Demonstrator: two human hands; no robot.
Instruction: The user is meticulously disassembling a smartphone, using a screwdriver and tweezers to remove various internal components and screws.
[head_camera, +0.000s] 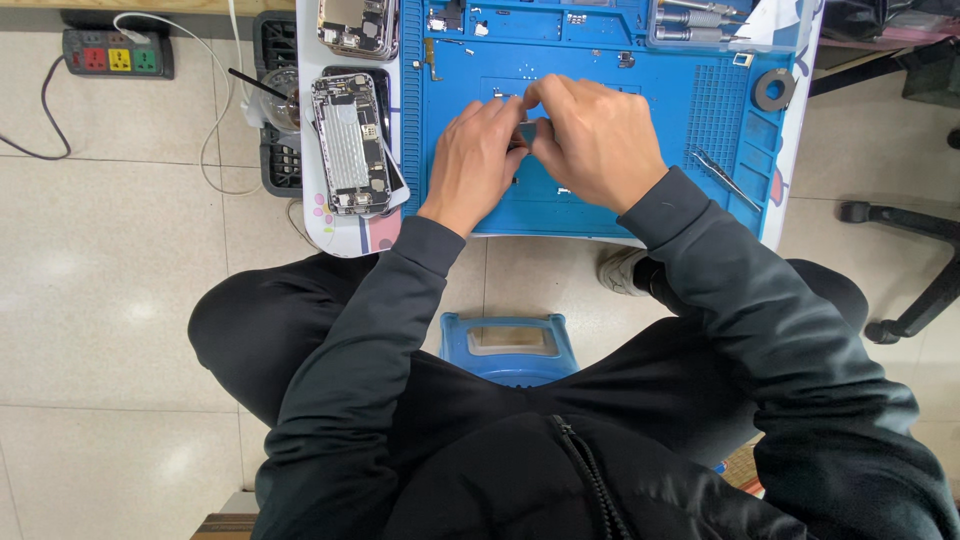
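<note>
My left hand (478, 160) and my right hand (596, 138) meet over the middle of a blue repair mat (690, 120). Together they pinch a small dark part (526, 132) between their fingertips; most of it is hidden by the fingers. An opened phone body (348, 143) with its insides showing lies just left of the mat, close to my left hand. Tiny loose parts lie on the mat around my hands.
A second opened phone (358, 24) lies at the top left of the table. Tweezers (724, 176) and a dark ring (774, 90) rest on the mat's right side. Screwdrivers (694, 22) lie at the top. A power strip (118, 54) is on the floor, a blue stool (508, 346) between my legs.
</note>
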